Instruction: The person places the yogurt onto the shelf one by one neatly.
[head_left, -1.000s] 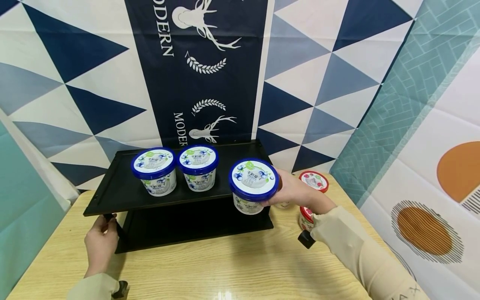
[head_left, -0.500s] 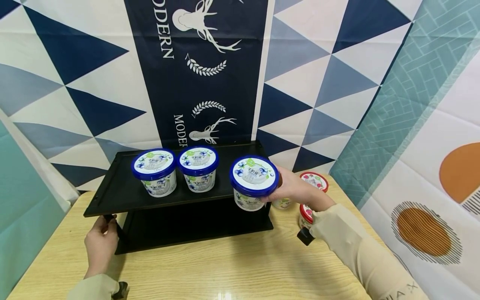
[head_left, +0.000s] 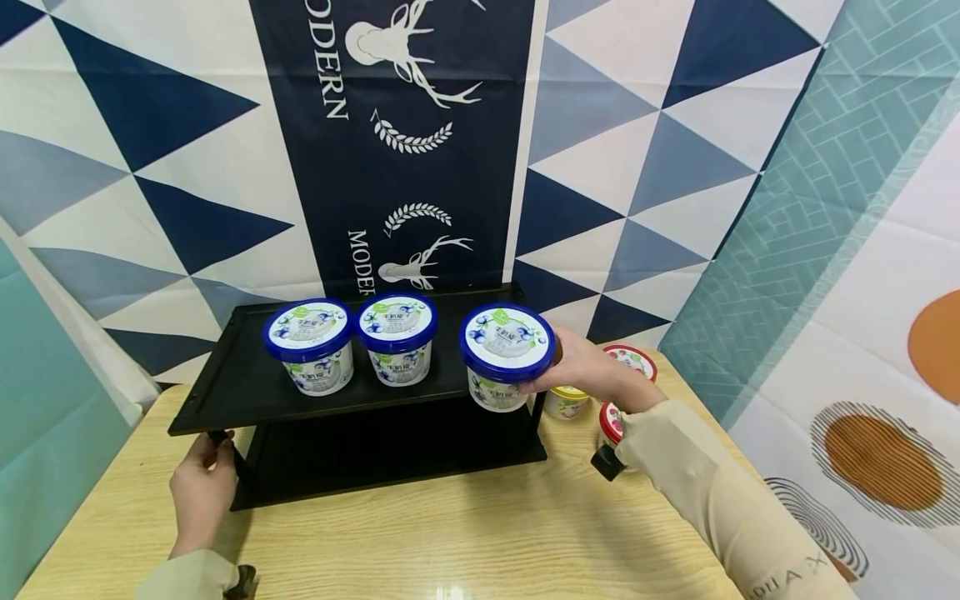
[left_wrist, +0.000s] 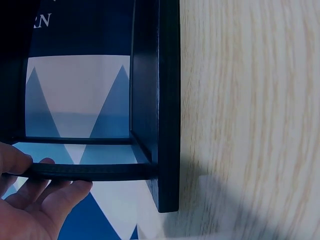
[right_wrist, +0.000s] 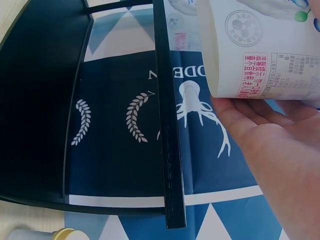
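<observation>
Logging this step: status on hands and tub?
Left hand grips rack post. Right hand holds blue-lidded tub off top shelf. No obstruction seen.

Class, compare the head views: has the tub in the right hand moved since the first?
Yes, the tub has shifted slightly up the picture, against the front edge of the black rack.

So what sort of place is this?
Probably a staged tabletop recording corner, not a real shop: creased patterned sheets as backdrop, a wooden table, and one small black shelf with lidded tubs on top.
</observation>
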